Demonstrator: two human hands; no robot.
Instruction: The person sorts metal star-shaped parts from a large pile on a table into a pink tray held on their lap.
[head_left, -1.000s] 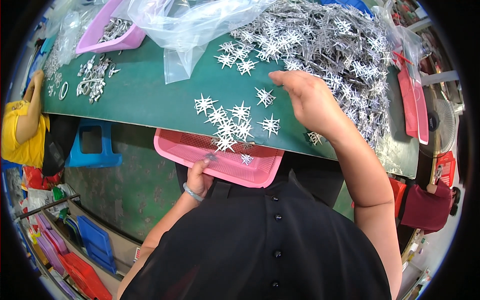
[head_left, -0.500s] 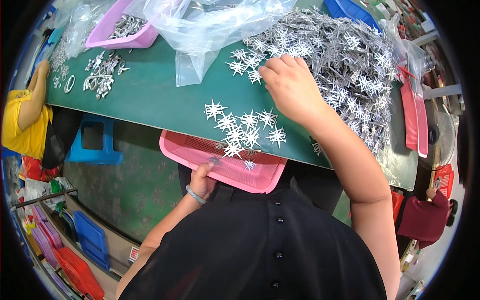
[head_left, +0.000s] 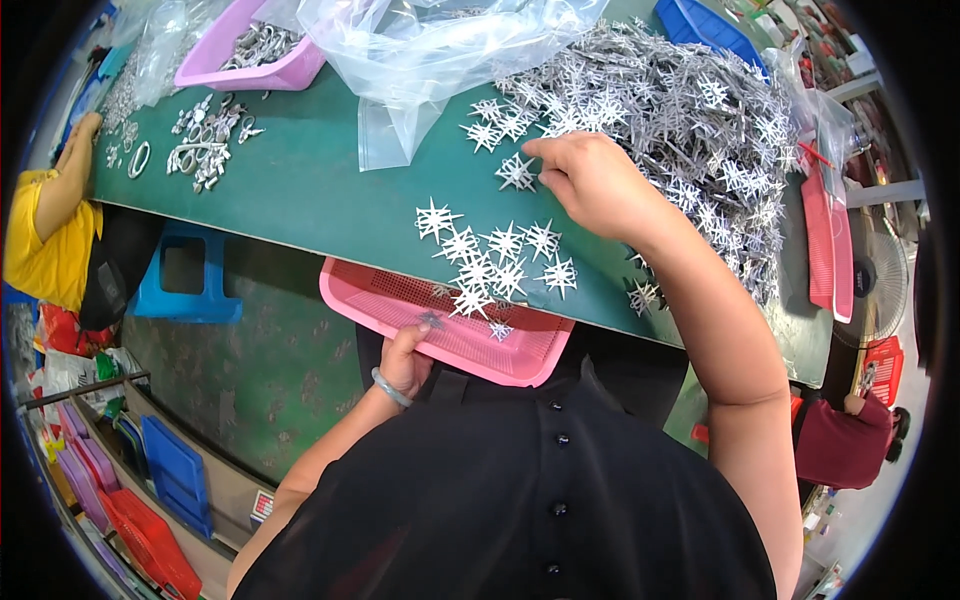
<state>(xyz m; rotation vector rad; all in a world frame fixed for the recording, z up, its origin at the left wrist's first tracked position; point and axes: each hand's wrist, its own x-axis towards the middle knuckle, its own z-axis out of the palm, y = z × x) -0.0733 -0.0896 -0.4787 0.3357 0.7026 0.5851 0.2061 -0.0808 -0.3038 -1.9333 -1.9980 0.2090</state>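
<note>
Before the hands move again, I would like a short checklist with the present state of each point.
1. Left hand holding the pink basket by its rim: ok.
2. Basket partly below the green table's edge: ok.
3. Right hand at a single star piece beside the pile: ok.
4. That piece firmly pinched: cannot tell.
5. Loose star cluster wholly back from the edge: not ok, its nearest piece overhangs.

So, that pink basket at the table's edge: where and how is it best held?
Probably by its near rim, coming from the person's side and pinching from above and below. That rim is exposed, while the far side of the pink basket goes out of view beneath the green tabletop. The left hand grips the near rim, left of its middle.
</note>
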